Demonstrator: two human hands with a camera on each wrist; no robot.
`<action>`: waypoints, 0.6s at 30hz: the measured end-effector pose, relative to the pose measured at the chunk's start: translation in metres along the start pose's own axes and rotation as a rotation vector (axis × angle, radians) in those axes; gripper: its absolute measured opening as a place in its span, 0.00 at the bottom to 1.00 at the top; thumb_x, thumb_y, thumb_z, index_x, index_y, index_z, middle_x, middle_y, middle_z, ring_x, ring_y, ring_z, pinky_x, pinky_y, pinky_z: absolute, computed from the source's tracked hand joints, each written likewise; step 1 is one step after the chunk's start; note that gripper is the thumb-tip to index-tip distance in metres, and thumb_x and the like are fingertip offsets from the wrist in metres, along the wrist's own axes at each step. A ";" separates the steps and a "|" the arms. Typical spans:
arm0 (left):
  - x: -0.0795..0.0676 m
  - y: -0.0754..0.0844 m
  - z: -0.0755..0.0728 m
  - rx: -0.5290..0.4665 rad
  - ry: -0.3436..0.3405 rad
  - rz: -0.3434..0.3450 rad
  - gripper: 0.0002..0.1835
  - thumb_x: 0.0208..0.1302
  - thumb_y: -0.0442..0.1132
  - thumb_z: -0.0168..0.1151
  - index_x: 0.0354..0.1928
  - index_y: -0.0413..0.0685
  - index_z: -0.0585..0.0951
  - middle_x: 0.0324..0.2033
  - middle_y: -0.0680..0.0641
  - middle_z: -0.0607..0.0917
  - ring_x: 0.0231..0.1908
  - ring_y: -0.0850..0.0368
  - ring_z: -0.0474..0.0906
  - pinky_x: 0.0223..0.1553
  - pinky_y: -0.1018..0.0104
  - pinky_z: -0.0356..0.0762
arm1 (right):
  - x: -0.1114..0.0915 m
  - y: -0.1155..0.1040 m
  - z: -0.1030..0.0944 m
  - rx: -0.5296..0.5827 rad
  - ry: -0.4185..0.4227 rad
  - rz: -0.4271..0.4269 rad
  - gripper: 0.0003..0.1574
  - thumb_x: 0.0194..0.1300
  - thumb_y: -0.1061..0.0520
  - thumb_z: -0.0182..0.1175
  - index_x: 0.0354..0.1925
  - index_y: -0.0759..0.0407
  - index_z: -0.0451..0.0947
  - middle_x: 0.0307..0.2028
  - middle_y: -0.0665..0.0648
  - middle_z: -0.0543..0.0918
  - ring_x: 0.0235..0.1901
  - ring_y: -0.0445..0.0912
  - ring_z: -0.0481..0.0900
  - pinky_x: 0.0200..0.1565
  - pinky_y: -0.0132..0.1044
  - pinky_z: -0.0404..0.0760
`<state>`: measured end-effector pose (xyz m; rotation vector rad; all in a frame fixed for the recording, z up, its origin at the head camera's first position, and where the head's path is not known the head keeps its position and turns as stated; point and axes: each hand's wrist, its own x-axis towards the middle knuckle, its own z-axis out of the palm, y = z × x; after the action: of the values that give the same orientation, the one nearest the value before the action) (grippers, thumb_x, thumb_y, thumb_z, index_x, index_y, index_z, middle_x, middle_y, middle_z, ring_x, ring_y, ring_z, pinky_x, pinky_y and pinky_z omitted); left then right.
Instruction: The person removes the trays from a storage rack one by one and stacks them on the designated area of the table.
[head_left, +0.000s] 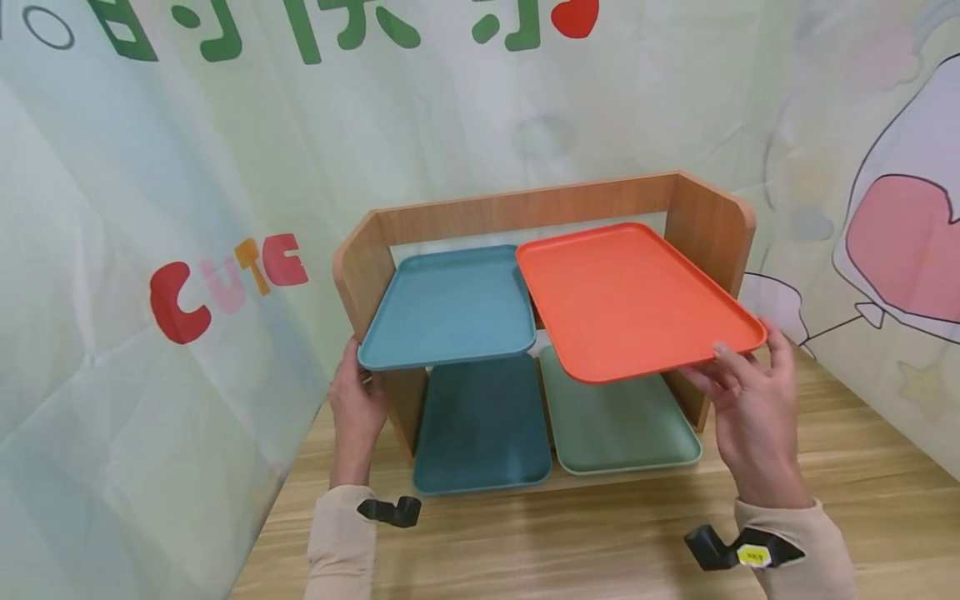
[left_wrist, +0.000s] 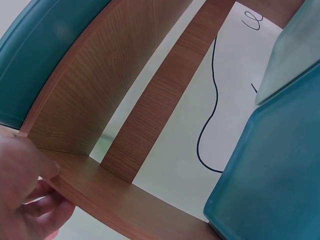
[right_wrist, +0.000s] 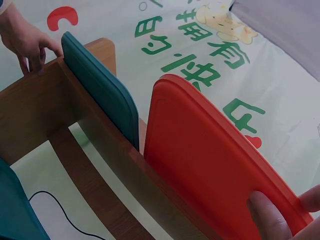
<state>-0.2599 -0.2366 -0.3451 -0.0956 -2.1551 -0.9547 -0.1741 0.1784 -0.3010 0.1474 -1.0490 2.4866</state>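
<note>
An orange-red tray (head_left: 637, 300) is pinched at its near right corner by my right hand (head_left: 757, 408); that corner is tilted up off the upper board of a wooden shelf (head_left: 525, 202). The right wrist view shows fingers on both faces of the tray (right_wrist: 210, 160). My left hand (head_left: 356, 404) grips the front edge of the shelf's left side panel, just below a blue tray (head_left: 453, 304) on the upper board. In the left wrist view, that hand (left_wrist: 25, 185) has its thumb and fingers about the wood edge.
On the lower level lie a dark teal tray (head_left: 482, 425) and a pale green tray (head_left: 622, 421), side by side, both jutting forward. The shelf stands on a wood-grain table (head_left: 570, 542). Printed cloth walls (head_left: 225, 167) rise behind it and at both sides.
</note>
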 end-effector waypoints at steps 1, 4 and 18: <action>0.000 0.000 0.000 -0.002 0.001 0.002 0.23 0.67 0.29 0.53 0.63 0.47 0.67 0.51 0.38 0.79 0.42 0.41 0.82 0.43 0.48 0.81 | 0.000 0.000 -0.001 0.010 -0.011 0.000 0.47 0.63 0.69 0.58 0.71 0.50 0.47 0.63 0.61 0.61 0.36 0.51 0.86 0.39 0.42 0.82; 0.000 -0.001 0.000 -0.011 0.002 0.012 0.23 0.67 0.28 0.53 0.63 0.47 0.67 0.52 0.39 0.80 0.42 0.41 0.83 0.43 0.48 0.81 | -0.001 -0.002 -0.005 0.054 -0.046 0.006 0.46 0.64 0.71 0.55 0.72 0.50 0.46 0.64 0.60 0.59 0.37 0.52 0.86 0.40 0.43 0.82; 0.000 0.001 -0.001 -0.001 -0.018 -0.015 0.24 0.68 0.30 0.53 0.65 0.49 0.66 0.54 0.39 0.79 0.44 0.41 0.82 0.45 0.47 0.80 | -0.005 -0.014 -0.020 0.120 -0.137 0.061 0.45 0.67 0.72 0.49 0.74 0.49 0.45 0.66 0.57 0.54 0.42 0.54 0.83 0.43 0.44 0.83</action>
<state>-0.2591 -0.2367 -0.3444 -0.0888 -2.1742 -0.9672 -0.1622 0.1992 -0.3075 0.3311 -0.9712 2.6264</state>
